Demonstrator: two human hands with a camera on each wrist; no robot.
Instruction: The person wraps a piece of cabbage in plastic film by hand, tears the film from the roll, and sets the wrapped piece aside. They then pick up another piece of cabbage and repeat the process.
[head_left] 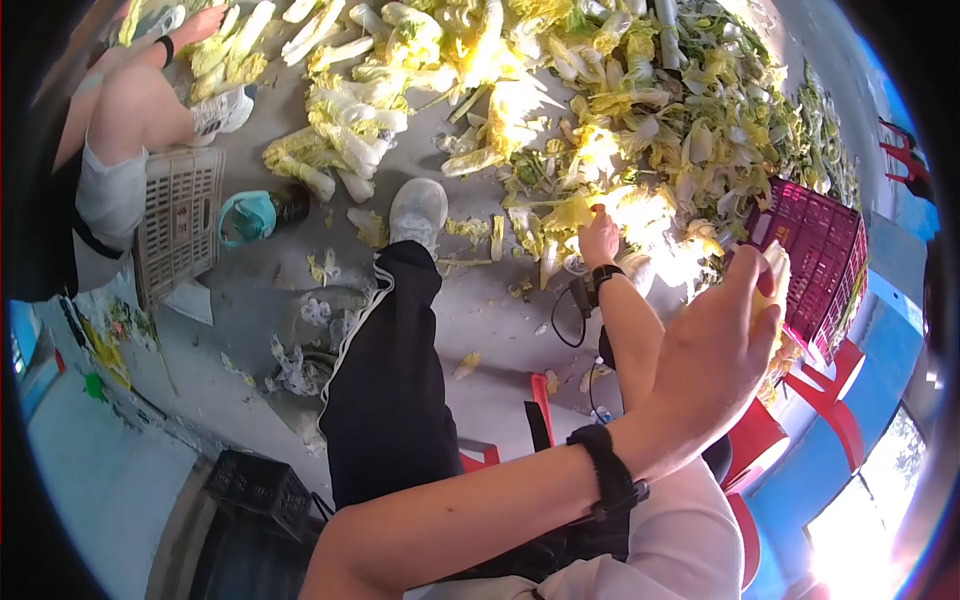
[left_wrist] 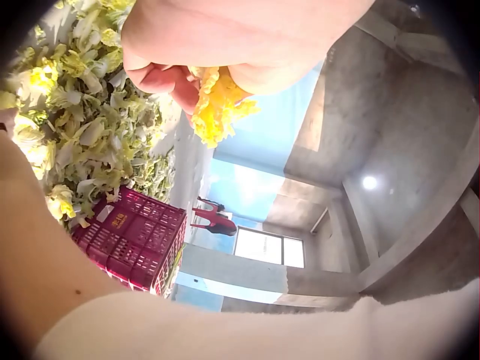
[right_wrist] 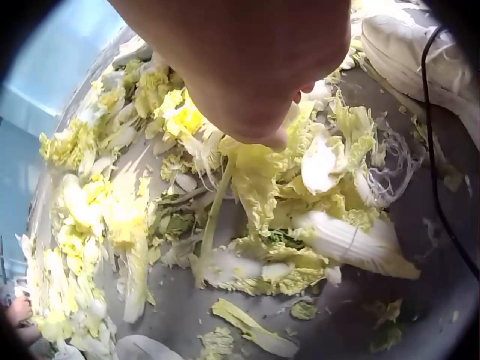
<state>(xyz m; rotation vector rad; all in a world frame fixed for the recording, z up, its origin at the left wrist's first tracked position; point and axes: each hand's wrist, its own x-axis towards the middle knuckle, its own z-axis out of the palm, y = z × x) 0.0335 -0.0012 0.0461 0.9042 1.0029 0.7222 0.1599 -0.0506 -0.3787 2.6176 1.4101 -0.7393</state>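
My left hand is raised at the right and grips a napa cabbage leaf. The leaf's frilly yellow end sticks out below the curled fingers in the left wrist view. Farther forward, my right hand reaches down to the heap of loose cabbage leaves. In the right wrist view, the right hand has bent fingers at a pale yellow-green cabbage leaf, which spreads out from under the thumb. The back of that hand hides most of its fingers.
A magenta plastic crate stands tilted at the right, beside the heap. Cabbage pieces lie across the grey floor. Another person's leg is at the left, near a beige crate and a teal-lidded container. A black cable runs by a white shoe.
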